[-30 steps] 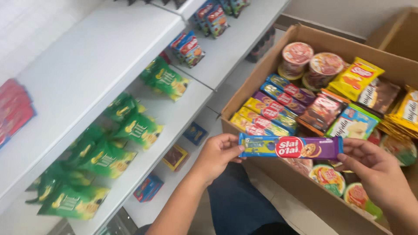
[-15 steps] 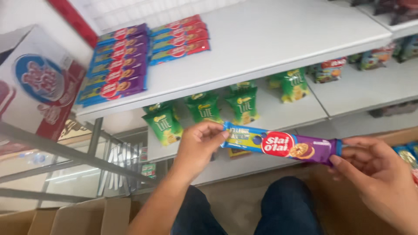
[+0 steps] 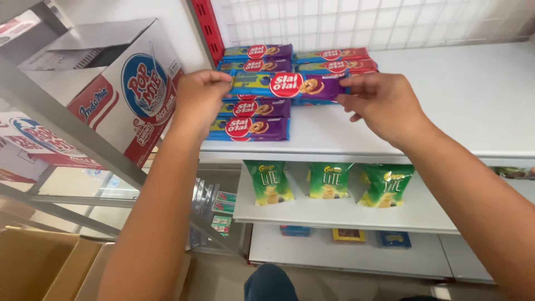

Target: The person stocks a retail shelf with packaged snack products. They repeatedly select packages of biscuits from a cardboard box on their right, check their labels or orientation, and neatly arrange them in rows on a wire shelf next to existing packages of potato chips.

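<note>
A long purple and blue biscuit pack (image 3: 290, 86) hangs level over the top white shelf (image 3: 468, 106), held at both ends. My left hand (image 3: 199, 100) pinches its left end and my right hand (image 3: 384, 103) pinches its right end. Under and behind it lie stacked packs of the same kind: purple ones (image 3: 251, 127) in the left column and red ones (image 3: 334, 56) at the back right. The held pack sits just above the purple stack.
A white and red cardboard carton (image 3: 120, 83) stands left of the shelf behind a grey metal rail (image 3: 67, 131). Green snack bags (image 3: 329, 181) line the second shelf, small boxes (image 3: 348, 235) the lowest one. A wire grid (image 3: 362, 22) backs the top shelf. Brown cartons (image 3: 44, 262) sit bottom left.
My view has swung from the carton of goods up to the shelves. Both hands have carried the biscuit pack up to the top shelf, over the stacked packs.
</note>
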